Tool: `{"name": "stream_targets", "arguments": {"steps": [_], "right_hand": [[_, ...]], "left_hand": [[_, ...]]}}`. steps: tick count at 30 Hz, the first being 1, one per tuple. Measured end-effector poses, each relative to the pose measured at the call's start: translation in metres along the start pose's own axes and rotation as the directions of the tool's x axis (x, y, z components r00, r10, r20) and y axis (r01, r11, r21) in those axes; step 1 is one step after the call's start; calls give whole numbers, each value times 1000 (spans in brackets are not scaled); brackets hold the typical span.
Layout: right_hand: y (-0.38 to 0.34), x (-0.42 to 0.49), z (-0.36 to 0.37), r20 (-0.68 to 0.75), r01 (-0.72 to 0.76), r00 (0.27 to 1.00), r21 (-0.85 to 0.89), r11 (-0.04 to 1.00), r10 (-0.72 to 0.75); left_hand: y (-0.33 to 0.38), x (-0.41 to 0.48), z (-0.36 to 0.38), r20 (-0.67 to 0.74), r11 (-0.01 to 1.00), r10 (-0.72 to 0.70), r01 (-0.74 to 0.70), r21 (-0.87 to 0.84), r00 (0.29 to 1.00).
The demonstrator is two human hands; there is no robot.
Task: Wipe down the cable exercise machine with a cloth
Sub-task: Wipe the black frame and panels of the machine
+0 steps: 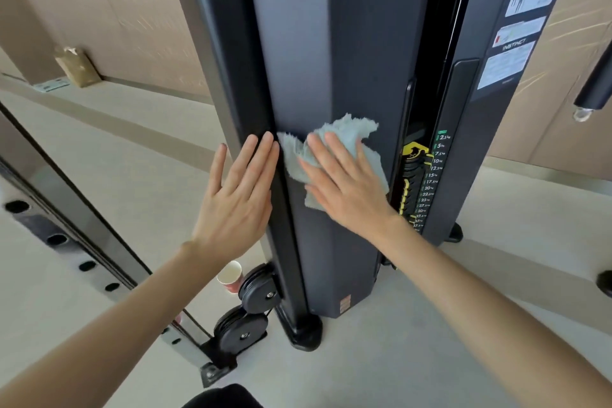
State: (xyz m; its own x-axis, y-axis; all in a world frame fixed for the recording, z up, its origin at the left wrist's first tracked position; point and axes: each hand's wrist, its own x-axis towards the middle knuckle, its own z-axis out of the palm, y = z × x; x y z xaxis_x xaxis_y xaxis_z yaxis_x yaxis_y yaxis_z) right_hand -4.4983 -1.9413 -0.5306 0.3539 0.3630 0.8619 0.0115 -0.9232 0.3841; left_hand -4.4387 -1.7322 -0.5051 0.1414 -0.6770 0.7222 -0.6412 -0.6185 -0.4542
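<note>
The cable exercise machine (pixel 331 43) is a tall black column that fills the middle of the view. A pale blue cloth (pixel 344 132) lies crumpled against its front panel at about mid height. My right hand (pixel 344 185) presses flat on the cloth with straight fingers. My left hand (pixel 238 195) rests flat, fingers straight, on the column's left edge, just left of the cloth. The weight stack with yellow pin and number scale (pixel 424 175) sits in a slot to the right of the cloth.
A paper cup (pixel 230 276) stands on the floor by the black pulleys (pixel 258 293) at the column's foot. A slanted metal rail with holes (pixel 82 242) runs along the left. A brown bag (pixel 77 66) leans on the far wall. A black handle (pixel 596 83) hangs at right.
</note>
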Motion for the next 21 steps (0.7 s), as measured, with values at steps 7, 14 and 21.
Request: {"name": "stream_targets", "arguments": {"steps": [7,14,21], "right_hand": [[-44,-108,35,127,50,991,-57,997,-43],[-80,-132,55,25,-192,981,-29,981,193],[-64,-83,37,-3,-278,960,-21,960,278]], "left_hand": [[16,-36,23,39,998,62,-61,-31,997],[21,-53,35,38,996,82,-81,-28,996],[5,-28,20,4,999,35,-35,-16,999]]}}
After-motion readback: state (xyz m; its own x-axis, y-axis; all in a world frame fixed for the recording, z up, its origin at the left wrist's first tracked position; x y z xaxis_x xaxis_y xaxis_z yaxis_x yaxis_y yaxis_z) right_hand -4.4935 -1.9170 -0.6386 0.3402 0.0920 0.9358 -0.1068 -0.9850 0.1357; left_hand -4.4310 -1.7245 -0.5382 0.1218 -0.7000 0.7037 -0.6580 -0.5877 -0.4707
